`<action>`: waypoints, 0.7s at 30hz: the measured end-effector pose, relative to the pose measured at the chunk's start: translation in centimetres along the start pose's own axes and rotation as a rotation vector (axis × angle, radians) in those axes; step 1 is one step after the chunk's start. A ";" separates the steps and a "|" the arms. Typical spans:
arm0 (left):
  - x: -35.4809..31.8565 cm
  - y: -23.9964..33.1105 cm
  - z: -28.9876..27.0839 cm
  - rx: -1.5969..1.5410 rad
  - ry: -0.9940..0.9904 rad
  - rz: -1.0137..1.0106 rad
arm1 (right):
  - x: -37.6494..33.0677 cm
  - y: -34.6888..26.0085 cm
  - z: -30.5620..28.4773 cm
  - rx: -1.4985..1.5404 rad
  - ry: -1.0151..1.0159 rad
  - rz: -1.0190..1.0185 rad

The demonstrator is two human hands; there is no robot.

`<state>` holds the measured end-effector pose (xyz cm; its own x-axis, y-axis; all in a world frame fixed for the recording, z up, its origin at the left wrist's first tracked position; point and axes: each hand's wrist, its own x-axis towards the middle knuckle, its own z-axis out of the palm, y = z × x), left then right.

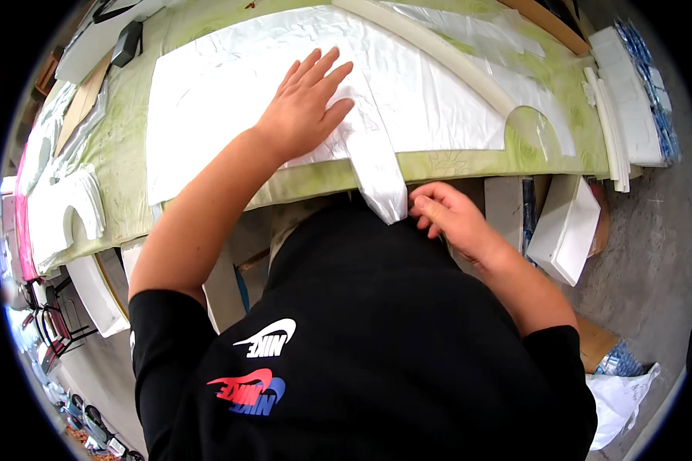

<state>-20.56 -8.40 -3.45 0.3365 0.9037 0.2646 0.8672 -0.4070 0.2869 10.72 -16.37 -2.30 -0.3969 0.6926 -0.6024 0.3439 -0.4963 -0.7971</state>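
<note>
My left hand (pixel 306 104) lies flat with its fingers spread on a white plastic bag (pixel 207 107) on the table. From the bag a folded white plastic strip (pixel 378 178), like a bag handle, hangs over the near edge of the table toward my body. My right hand (pixel 447 217) is below that edge, just right of the strip's lower end. Its thumb and fingers are curled together, with the fingertips at the strip's edge. Whether they pinch the plastic cannot be seen. A curved cutout shows in the white plastic at the right.
A long pale tube (pixel 438 44) lies across the plastic on the green-covered table (pixel 292 184). Cut white plastic pieces (pixel 77 211) and a dark box (pixel 128 44) are at the left. White boxes (pixel 567 227) stand under the table's right side; a white sack (pixel 619 403) is on the floor.
</note>
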 end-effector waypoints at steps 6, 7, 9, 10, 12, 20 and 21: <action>2.7 2.0 2.9 0.139 -0.135 -0.075 | 2.2 -1.5 2.1 0.378 -0.088 0.121; 2.9 2.3 3.1 0.162 -0.159 -0.083 | 2.8 -1.4 2.4 0.324 -0.086 0.119; 2.7 2.9 3.1 0.229 -0.175 -0.054 | 3.7 -1.2 3.2 0.214 -0.088 0.119; 2.6 3.1 3.0 0.263 -0.182 -0.041 | 3.2 -1.5 3.1 0.260 -0.086 0.170; 2.6 3.4 3.0 0.268 -0.187 -0.045 | 3.2 -1.0 2.9 0.180 -0.092 0.126; 3.6 5.4 3.6 0.298 -0.209 -0.186 | 3.1 1.2 2.2 0.180 -0.171 0.077; 3.8 6.0 3.6 0.298 -0.217 -0.216 | 2.9 1.0 2.3 0.189 -0.166 0.071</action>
<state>-12.74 -6.91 -3.98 0.1769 0.9841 0.0186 0.9838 -0.1774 0.0276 7.97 -16.06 -4.98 -0.5168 0.5651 -0.6431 0.2169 -0.6403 -0.7369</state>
